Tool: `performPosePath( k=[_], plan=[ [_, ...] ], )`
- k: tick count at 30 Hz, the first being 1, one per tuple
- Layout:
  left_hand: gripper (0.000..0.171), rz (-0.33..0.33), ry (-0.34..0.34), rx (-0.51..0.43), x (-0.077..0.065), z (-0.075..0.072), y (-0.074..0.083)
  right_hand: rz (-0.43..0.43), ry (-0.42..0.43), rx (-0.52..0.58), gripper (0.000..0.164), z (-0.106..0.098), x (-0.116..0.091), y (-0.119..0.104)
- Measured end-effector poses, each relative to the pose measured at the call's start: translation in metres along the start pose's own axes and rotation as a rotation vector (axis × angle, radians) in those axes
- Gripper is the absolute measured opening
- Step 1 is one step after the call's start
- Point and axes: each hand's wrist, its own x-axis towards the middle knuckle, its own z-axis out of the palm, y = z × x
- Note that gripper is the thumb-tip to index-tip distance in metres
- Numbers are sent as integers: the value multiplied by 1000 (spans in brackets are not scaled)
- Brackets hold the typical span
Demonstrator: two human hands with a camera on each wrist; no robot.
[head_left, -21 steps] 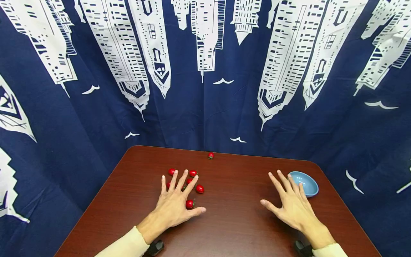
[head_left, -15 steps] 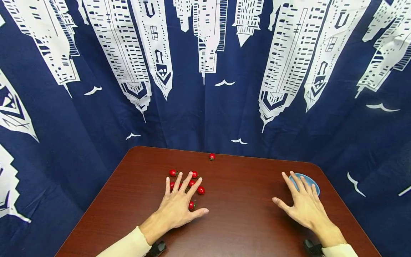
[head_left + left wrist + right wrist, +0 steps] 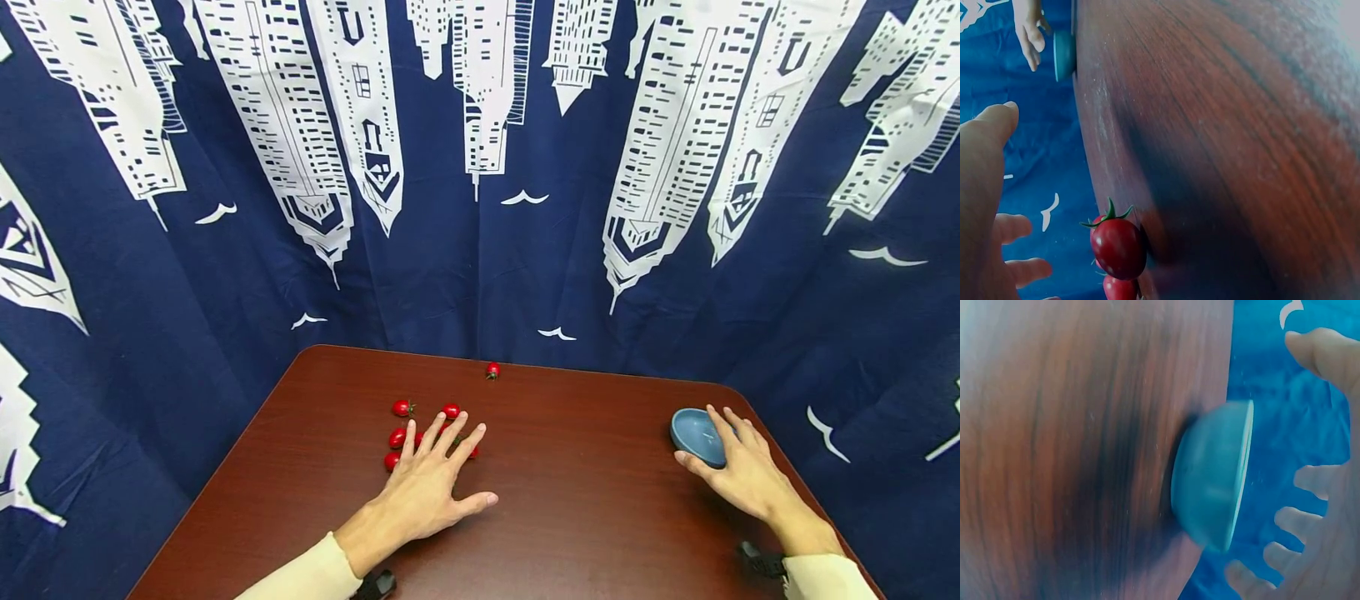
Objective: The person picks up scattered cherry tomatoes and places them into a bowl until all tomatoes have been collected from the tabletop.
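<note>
My left hand (image 3: 423,498) hovers over a loose cluster of small red cherry tomatoes (image 3: 402,407), fingers spread. It hides part of the cluster. In the left wrist view a cherry tomato (image 3: 1119,249) with a green stem top lies on the table below the hand, apart from the fingers. On the right, a shallow blue bowl (image 3: 690,437) stands upright on the table. Above its right side hangs my right hand (image 3: 753,481), fingers slightly bent and apart. The right wrist view shows a gap between those fingers (image 3: 1297,522) and the bowl's rim.
A single cherry tomato (image 3: 492,370) lies near the far edge of the brown wooden table (image 3: 570,483). Behind and beside the table hangs a dark blue cloth (image 3: 435,283) with white building prints. Black straps with cameras sit at both wrists.
My right hand has moved right, across the bowl to its right side, uncovering the bowl's left part. My left hand has drifted slightly right and nearer over the tomatoes.
</note>
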Motion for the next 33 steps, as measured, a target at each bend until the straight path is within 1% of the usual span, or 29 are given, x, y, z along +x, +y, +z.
performPosePath(
  k=[3,7,12,18,26,33],
  plan=[
    [98,17,6,-2,1,2,2,-4,-8,19,117,-2,5,9],
    [93,49,13,-5,3,1,6,18,-23,7,117,-5,9,16],
    [85,98,34,-10,6,2,11,39,-19,-2,119,-7,11,22],
    [81,128,56,-11,10,4,17,72,-41,5,119,-5,15,29],
    [76,164,77,-15,20,3,26,64,-43,16,115,-7,17,38],
    [74,169,61,-54,30,2,32,23,-66,47,113,-7,23,32]
  ],
)
